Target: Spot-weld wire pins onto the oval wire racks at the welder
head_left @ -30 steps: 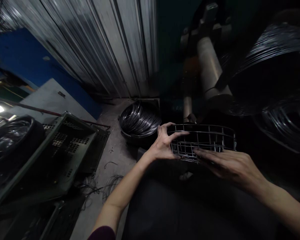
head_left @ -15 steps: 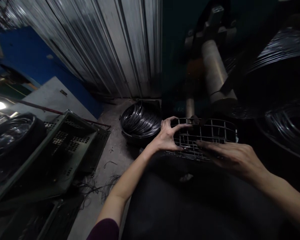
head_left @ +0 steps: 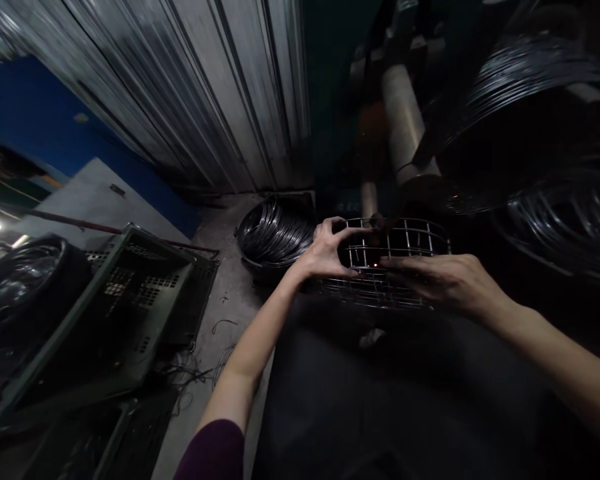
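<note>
A round wire basket (head_left: 414, 241) of crossed metal rods lies under the metal post of a machine. My left hand (head_left: 327, 250) grips its left side, with the thumb and fingers spread around the rods. My right hand (head_left: 450, 277) holds the near right part of the basket, fingers stretched forward and close together; their undersides are in shadow. A small orange glow shows just ahead of the right fingertips, between the two hands. The lower end of the machine's thin rod (head_left: 369, 198) meets the basket's far rim.
A thick pale metal cylinder (head_left: 404, 120) hangs above the basket. Behind my left hand stands a tub of coiled wire (head_left: 280, 233). Green plastic crates (head_left: 130, 293) are stacked to the left, with loose wire (head_left: 193, 377) on the floor. More wire coils (head_left: 565, 213) lie at the right.
The camera view has shifted slightly. The basket and both hands appear a little further left and higher, and an orange glow now shows near the right fingertips. Both hands keep their hold.
</note>
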A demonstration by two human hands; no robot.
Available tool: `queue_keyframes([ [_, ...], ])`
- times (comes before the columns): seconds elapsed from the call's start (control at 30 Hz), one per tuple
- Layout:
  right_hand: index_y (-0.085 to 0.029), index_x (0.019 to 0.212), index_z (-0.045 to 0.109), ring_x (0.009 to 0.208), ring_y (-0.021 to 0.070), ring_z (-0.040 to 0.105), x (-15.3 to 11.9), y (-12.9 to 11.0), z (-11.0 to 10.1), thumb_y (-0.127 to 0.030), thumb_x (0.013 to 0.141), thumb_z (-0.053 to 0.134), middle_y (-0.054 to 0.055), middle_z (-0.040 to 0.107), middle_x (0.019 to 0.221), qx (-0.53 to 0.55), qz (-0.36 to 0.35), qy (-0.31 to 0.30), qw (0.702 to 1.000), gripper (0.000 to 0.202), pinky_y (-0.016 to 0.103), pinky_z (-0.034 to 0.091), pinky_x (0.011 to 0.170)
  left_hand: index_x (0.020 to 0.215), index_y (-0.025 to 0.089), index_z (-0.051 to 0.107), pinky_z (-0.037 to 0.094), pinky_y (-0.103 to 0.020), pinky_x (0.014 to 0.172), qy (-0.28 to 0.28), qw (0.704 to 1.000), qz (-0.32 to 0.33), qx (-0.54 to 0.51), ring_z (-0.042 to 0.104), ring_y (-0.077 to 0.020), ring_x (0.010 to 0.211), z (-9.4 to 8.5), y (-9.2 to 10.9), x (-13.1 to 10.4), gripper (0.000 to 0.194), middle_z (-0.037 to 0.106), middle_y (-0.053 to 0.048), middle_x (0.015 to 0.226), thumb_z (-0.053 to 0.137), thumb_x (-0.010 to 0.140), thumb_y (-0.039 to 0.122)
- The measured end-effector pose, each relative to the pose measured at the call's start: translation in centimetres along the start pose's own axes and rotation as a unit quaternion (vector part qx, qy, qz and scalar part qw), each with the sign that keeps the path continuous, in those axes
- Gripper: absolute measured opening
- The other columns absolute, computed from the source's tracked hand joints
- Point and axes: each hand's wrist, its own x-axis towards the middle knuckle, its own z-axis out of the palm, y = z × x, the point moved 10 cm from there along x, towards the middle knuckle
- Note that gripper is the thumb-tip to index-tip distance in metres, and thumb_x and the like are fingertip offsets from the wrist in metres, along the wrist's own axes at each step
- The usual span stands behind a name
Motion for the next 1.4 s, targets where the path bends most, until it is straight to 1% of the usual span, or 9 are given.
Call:
queue_keyframes([
  [0.2,-0.022,0.117,0.072,0.083,0.0163,0.071,0.9,3.3,1.7,-0.036,0.099,0.053,0.0,0.072,0.102,0.044,0.077,-0.055,0.995,0.029,0.022,0.054,0.06,0.135,0.028,0.057,0.033,-0.058,0.115,-0.005,1.0,-0.006,0.009,0.033,-0.0389,0.139,-0.8,-0.7,2.1,0.093,0.037,-0.013,0.138,0.091,0.05,0.045],
  [0.33,-0.025,0.113,0.073,0.078,0.0168,0.071,1.3,4.3,1.9,-0.04,0.097,0.056,-0.002,0.073,0.096,0.025,0.077,-0.026,0.996,0.028,0.023,0.05,0.055,0.136,0.026,0.057,0.033,-0.056,0.116,-0.007,1.0,-0.011,0.002,0.032,-0.0382,0.141,-1.0,-1.1,3.0,0.093,0.036,-0.014,0.139,0.091,0.051,0.043],
  [0.43,-0.025,0.114,0.072,0.083,0.017,0.071,1.5,4.6,2.0,-0.04,0.098,0.056,-0.003,0.073,0.1,0.029,0.078,-0.021,0.996,0.027,0.024,0.052,0.059,0.136,0.024,0.056,0.032,-0.055,0.117,-0.004,1.0,-0.017,0.0,0.032,-0.0383,0.14,-1.1,-1.5,3.4,0.093,0.034,-0.015,0.141,0.091,0.052,0.042],
  [0.63,-0.02,0.109,0.073,0.084,0.0155,0.068,1.9,4.1,0.1,-0.038,0.097,0.057,0.004,0.07,0.104,0.041,0.076,0.022,0.996,0.026,0.023,0.051,0.065,0.136,0.022,0.057,0.031,-0.054,0.118,-0.011,1.0,-0.006,-0.029,0.032,-0.0386,0.14,-0.5,-1.8,3.6,0.095,0.038,-0.013,0.135,0.091,0.051,0.046],
  [0.73,-0.015,0.105,0.072,0.077,0.0156,0.063,1.2,4.5,-1.6,-0.047,0.096,0.057,0.012,0.064,0.101,-0.01,0.132,0.064,0.989,0.037,0.024,0.049,0.061,0.137,0.021,0.055,0.03,-0.052,0.119,-0.002,0.999,-0.007,-0.048,0.031,-0.0368,0.141,-0.3,-2.1,3.5,0.098,0.035,-0.014,0.136,0.091,0.05,0.046],
  [0.8,-0.013,0.095,0.07,0.065,0.0137,0.058,0.7,4.7,-2.1,-0.054,0.095,0.054,0.011,0.062,0.092,-0.051,0.168,0.073,0.982,0.044,0.024,0.044,0.052,0.136,0.02,0.056,0.03,-0.051,0.119,0.003,0.998,-0.009,-0.057,0.033,-0.0369,0.14,-0.4,-2.3,3.5,0.099,0.034,-0.015,0.137,0.092,0.048,0.047],
  [1.03,-0.014,0.082,0.069,0.058,0.0119,0.053,0.8,5.7,-1.4,-0.063,0.094,0.048,0.009,0.062,0.083,-0.065,0.201,0.079,0.974,0.054,0.024,0.038,0.048,0.136,0.024,0.057,0.031,-0.054,0.118,0.002,0.998,-0.021,-0.053,0.035,-0.0369,0.139,-1.0,-2.7,4.6,0.097,0.035,-0.014,0.139,0.092,0.048,0.044],
  [1.2,-0.014,0.08,0.071,0.058,0.0119,0.056,1.8,7.7,-1.3,-0.06,0.091,0.057,0.009,0.064,0.077,-0.014,0.225,0.089,0.97,0.049,0.023,0.043,0.052,0.134,0.026,0.058,0.031,-0.056,0.117,0.013,0.999,-0.037,-0.029,0.036,-0.0376,0.139,-1.8,-3.2,5.4,0.093,0.036,-0.013,0.14,0.092,0.05,0.041],
  [1.4,-0.015,0.078,0.075,0.059,0.0133,0.058,2.6,9.1,-0.6,-0.057,0.087,0.064,0.009,0.063,0.074,0.02,0.276,0.06,0.959,0.044,0.024,0.044,0.055,0.137,0.024,0.057,0.03,-0.053,0.119,0.007,1.0,-0.029,-0.003,0.034,-0.037,0.14,-2.0,-3.0,6.5,0.095,0.038,-0.015,0.139,0.093,0.051,0.042],
])
